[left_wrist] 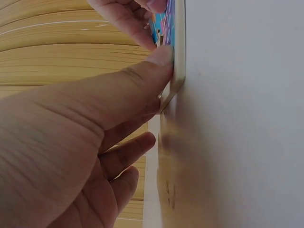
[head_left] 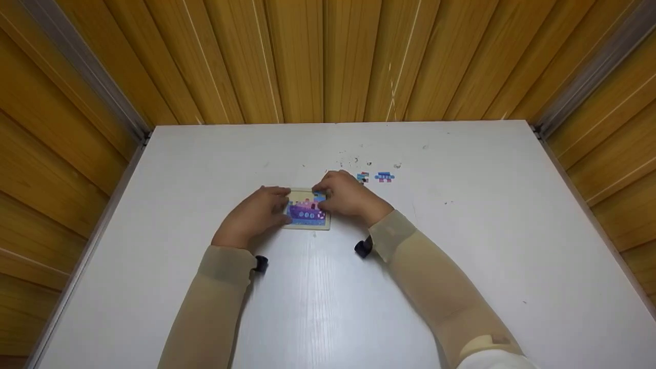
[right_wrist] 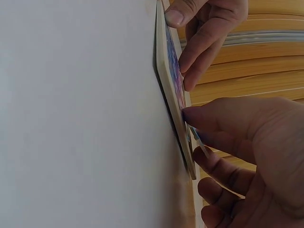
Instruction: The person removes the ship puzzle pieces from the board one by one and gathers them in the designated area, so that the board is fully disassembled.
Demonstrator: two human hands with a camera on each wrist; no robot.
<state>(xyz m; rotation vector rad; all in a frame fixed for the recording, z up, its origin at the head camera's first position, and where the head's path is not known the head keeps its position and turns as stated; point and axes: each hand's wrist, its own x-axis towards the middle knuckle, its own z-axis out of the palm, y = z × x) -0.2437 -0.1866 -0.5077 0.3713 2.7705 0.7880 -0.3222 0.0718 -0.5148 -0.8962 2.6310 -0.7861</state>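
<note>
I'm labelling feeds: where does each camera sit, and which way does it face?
Head: worn on the head, facing forward and down at the framed puzzle and white table; left hand, right hand and both sleeves show.
Left wrist: on that wrist, facing the framed puzzle's edge; left hand large, right hand partly at top.
Right wrist: on that wrist, facing the framed puzzle's edge; right hand large, left hand at top.
Both wrist views share framed puzzle, white table and both hands.

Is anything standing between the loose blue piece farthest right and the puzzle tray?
Yes: beside the blue piece, on its tray side, lies the other loose piece, and the right hand is between both and the puzzle tray. Nothing else visible blocks it.
</note>
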